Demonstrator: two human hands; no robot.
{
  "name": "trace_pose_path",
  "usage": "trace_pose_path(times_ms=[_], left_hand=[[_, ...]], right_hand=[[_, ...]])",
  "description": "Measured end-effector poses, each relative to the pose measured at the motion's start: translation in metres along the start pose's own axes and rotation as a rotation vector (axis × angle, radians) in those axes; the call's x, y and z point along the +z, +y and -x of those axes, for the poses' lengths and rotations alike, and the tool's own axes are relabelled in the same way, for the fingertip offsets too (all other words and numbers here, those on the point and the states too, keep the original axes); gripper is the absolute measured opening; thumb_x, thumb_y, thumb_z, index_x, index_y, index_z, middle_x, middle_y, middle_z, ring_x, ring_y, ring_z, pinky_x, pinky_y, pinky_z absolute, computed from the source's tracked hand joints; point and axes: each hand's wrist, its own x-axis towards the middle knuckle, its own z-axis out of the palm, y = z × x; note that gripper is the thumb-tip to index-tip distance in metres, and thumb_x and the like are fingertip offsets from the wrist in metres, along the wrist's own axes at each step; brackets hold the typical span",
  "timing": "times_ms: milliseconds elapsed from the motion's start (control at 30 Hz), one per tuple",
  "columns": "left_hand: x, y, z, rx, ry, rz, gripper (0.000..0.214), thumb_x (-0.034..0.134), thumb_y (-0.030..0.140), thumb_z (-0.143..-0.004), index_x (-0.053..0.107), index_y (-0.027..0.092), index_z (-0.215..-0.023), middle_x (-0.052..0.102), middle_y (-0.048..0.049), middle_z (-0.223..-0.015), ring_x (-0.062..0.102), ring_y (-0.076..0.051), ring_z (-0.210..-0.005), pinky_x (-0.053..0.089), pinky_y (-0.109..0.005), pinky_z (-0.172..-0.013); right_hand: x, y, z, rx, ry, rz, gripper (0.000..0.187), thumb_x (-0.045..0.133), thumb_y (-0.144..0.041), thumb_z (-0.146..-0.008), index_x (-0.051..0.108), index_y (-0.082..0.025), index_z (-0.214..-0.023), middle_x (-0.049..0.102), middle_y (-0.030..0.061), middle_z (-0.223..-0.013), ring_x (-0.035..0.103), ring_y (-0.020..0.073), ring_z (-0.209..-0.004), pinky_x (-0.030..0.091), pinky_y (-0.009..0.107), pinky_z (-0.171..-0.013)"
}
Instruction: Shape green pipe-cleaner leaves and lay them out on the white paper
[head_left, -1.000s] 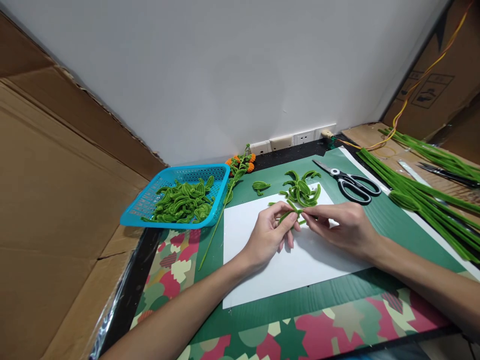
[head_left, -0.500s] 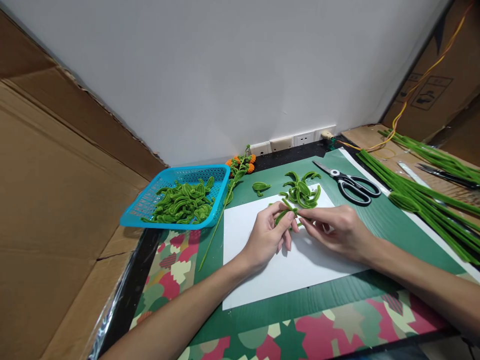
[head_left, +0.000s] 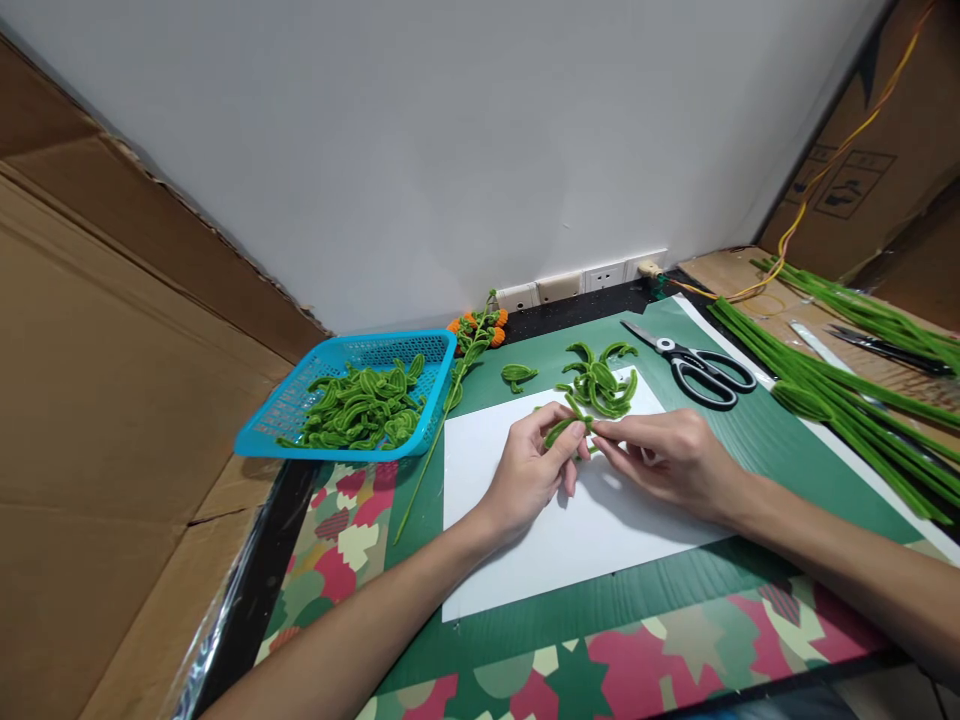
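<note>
Above a white sheet [head_left: 510, 560], my left hand [head_left: 534, 460] pinches a green pipe-cleaner leaf [head_left: 556, 432] between thumb and fingers. My right hand [head_left: 667, 455] meets it from the other side, its thumb and forefinger closed on the same fuzzy piece at its end. Fingers hide much of the leaf. Just beyond my hands lies a loose pile of curved green pipe-cleaner pieces [head_left: 600, 382]. A single finished-looking leaf [head_left: 517, 375] rests to the left of that pile.
A blue basket [head_left: 251, 440] of green leaves stands at left, beside a long stem with orange flowers [head_left: 487, 335]. Black-handled scissors [head_left: 705, 375] lie at right, near bundled green pipe cleaners [head_left: 847, 400] and dark pliers-like tools [head_left: 892, 350]. Cardboard [head_left: 90, 400] walls the left side.
Both hands keep their grip on the leaf, with only slight finger movement. The whole view has shifted a little.
</note>
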Motion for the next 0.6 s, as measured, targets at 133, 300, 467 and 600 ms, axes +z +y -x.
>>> trace_pose_path(times_ms=[133, 300, 467, 600], left_hand=[[-0.002, 0.0, -0.001, -0.046, 0.023, 0.015, 0.034, 0.069, 0.048, -0.097, 0.061, 0.016, -0.092, 0.066, -0.0001, -0.081, 0.057, -0.006, -0.042, 0.032, -0.015, -0.033], [-0.004, -0.002, -0.001, -0.06, 0.061, 0.074, 0.032, 0.07, 0.046, -0.095, 0.06, 0.015, -0.089, 0.066, 0.0012, -0.077, 0.057, -0.006, -0.041, 0.031, -0.015, -0.032], [-0.004, -0.002, -0.001, -0.051, 0.059, 0.078, 0.031, 0.071, 0.044, -0.095, 0.06, 0.015, -0.088, 0.065, 0.0014, -0.076, 0.056, -0.006, -0.04, 0.03, -0.015, -0.032], [-0.004, -0.001, -0.001, -0.046, 0.079, 0.059, 0.03, 0.071, 0.043, -0.094, 0.06, 0.015, -0.086, 0.064, 0.0017, -0.075, 0.055, -0.006, -0.04, 0.03, -0.016, -0.033]], right_hand=[[-0.006, 0.006, -0.003, -0.042, 0.054, 0.022, 0.014, 0.064, -0.014, -0.1, 0.075, -0.017, -0.108, 0.077, 0.0029, -0.079, 0.059, 0.0098, -0.053, 0.045, 0.022, -0.051], [-0.01, 0.008, -0.003, -0.072, 0.05, 0.037, 0.013, 0.067, -0.012, -0.099, 0.073, -0.015, -0.11, 0.078, 0.0053, -0.088, 0.065, 0.0111, -0.06, 0.049, 0.022, -0.055], [-0.001, 0.005, -0.002, -0.005, 0.027, -0.017, 0.011, 0.064, -0.012, -0.099, 0.074, -0.016, -0.102, 0.074, 0.0021, -0.079, 0.062, 0.0102, -0.057, 0.047, 0.021, -0.054], [0.004, 0.002, -0.001, 0.02, 0.011, -0.044, 0.01, 0.063, -0.014, -0.099, 0.073, -0.016, -0.101, 0.071, 0.0005, -0.075, 0.06, 0.0097, -0.056, 0.045, 0.021, -0.053]])
